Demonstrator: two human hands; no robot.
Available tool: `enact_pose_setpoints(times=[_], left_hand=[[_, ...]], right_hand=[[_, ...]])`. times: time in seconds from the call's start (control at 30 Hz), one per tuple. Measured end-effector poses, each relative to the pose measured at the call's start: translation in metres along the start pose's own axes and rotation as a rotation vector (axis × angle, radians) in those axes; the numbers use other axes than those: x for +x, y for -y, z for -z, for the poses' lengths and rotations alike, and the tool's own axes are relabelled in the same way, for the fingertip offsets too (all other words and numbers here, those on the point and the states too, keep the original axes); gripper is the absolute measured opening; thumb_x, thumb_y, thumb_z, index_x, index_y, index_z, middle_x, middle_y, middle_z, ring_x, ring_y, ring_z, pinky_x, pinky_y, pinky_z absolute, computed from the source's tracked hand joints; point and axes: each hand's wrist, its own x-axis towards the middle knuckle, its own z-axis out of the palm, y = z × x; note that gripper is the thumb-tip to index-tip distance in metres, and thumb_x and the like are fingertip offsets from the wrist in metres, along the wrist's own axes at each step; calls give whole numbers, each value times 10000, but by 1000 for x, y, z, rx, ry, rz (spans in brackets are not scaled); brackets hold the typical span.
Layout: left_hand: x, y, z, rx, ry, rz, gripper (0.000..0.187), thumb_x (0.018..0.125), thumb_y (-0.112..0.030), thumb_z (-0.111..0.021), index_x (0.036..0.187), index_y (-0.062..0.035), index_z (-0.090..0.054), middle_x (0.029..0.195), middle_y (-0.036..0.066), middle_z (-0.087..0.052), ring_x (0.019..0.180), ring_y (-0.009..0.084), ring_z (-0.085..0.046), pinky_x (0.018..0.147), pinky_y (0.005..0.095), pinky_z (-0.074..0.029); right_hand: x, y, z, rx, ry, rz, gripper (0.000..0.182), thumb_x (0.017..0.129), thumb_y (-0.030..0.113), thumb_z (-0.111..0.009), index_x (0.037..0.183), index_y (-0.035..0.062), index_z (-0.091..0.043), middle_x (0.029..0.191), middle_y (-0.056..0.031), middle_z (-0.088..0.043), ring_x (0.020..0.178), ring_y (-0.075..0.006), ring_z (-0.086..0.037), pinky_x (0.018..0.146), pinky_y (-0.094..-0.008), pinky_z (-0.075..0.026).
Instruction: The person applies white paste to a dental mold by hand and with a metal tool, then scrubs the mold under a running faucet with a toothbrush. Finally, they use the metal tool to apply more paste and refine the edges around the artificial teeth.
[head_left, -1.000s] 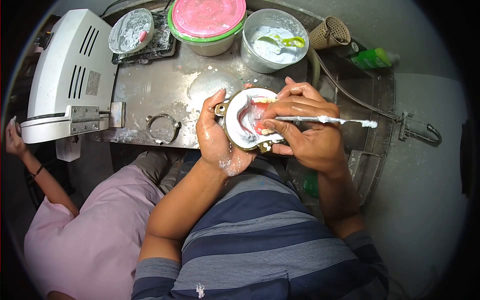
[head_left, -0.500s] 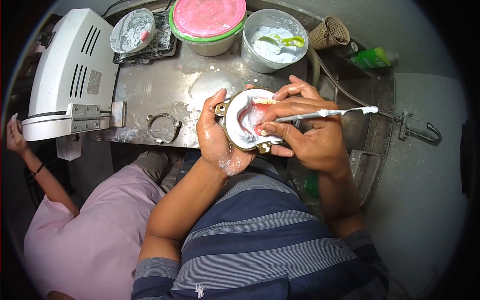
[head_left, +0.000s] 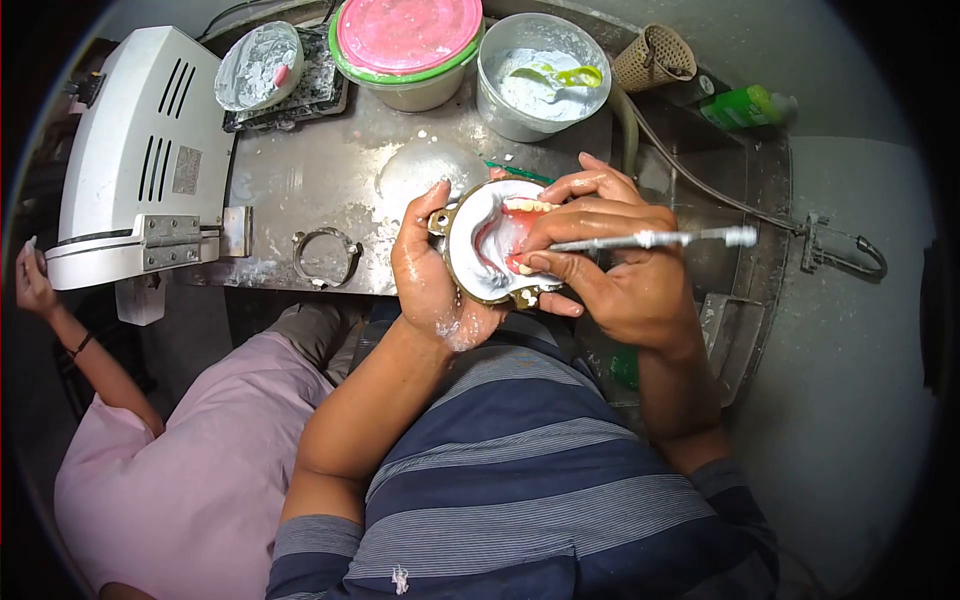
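My left hand (head_left: 432, 270) is wrapped round a brass-coloured metal flask (head_left: 440, 222) filled with white plaster (head_left: 466, 232). Set in the plaster is a red denture base (head_left: 520, 228) with a row of pale teeth (head_left: 528, 206). Over the flask's right side, my right hand (head_left: 622, 262) pinches a thin metal tool (head_left: 620, 241), whose plaster-smeared end points right. My fingers hide the tool's other end, at the denture.
A metal ring (head_left: 325, 257) lies on the steel counter (head_left: 270, 190). Behind stand a pink-lidded tub (head_left: 410, 40), a powder tub (head_left: 495, 100) and a bowl (head_left: 240, 75). At left, a person's hand (head_left: 36, 285) touches a white machine (head_left: 130, 130).
The right hand's tool has turned slightly, its outer end now a little lower. More of the teeth and red base shows. The view has shifted slightly.
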Motion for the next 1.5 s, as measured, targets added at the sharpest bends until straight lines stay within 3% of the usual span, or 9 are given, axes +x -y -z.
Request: enact_pose_setpoints(times=[0.2, 0.37, 0.47, 0.7, 0.8, 0.87, 0.97, 1.5], left_hand=[[0, 3, 2, -32, 15, -5, 643, 986, -602, -352, 1419, -145, -481, 1382, 210, -579, 1143, 421, -662, 777, 762, -564], [1, 7, 0, 252, -21, -89, 647, 979, -610, -371, 1423, -152, -474, 1366, 208, -588, 1140, 398, -667, 747, 723, -597], [1, 5, 3, 49, 38, -42, 660, 979, -618, -372, 1425, -143, -473, 1366, 208, -589, 1149, 404, -663, 755, 734, -590], [0, 5, 3, 55, -3, -22, 691, 985, -638, -356, 1434, -126, -475, 1379, 211, -589, 1131, 420, -669, 770, 759, -572], [-1, 6, -1, 188, -66, -18, 736, 992, -674, -331, 1436, -108, -490, 1367, 223, -599, 1135, 430, -669, 785, 776, -556], [-2, 8, -2, 244, -39, -40, 831, 1012, -681, -314, 1465, -3, -476, 1381, 245, -601, 1189, 450, -652, 810, 766, -561], [-2, 8, 0, 191, -20, -33, 847, 1013, -690, -312, 1458, 12, -477, 1369, 254, -605, 1197, 466, -646, 819, 776, -550], [2, 10, -4, 291, -212, -92, 770, 995, -688, -372, 1383, -44, -538, 1315, 205, -624, 1156, 409, -658, 856, 767, -528]], right_hand=[[-3, -3, -3, 25, -23, -36, 120, 791, 159, -848, 892, 114, -804, 942, -24, -785, 989, -229, -709, 1138, -516, -397], [-5, -4, -5, -7, -46, -65, 131, 778, 148, -866, 874, 86, -801, 879, -18, -775, 960, -215, -700, 1160, -527, -361], [-6, -4, -5, 37, -40, -5, 100, 805, 126, -845, 880, 82, -796, 885, -34, -778, 948, -218, -707, 1149, -523, -372], [-7, -7, -6, 65, -24, 18, 134, 800, 134, -849, 905, 67, -799, 902, -46, -785, 965, -225, -712, 1131, -532, -387], [-3, -11, -6, 85, -87, 37, 119, 802, 104, -842, 878, 29, -790, 888, -65, -787, 885, -224, -734, 1077, -499, -451], [-1, -15, -12, 133, -190, 22, 105, 809, 84, -834, 865, 10, -783, 873, -73, -787, 839, -228, -737, 984, -456, -521], [-2, -13, -11, 79, -147, 41, 98, 810, 76, -830, 856, 7, -778, 875, -80, -787, 849, -237, -738, 965, -445, -526], [-5, -14, -12, 74, -153, 46, 112, 787, 57, -835, 874, 13, -781, 897, -91, -785, 886, -271, -722, 931, -430, -510]])
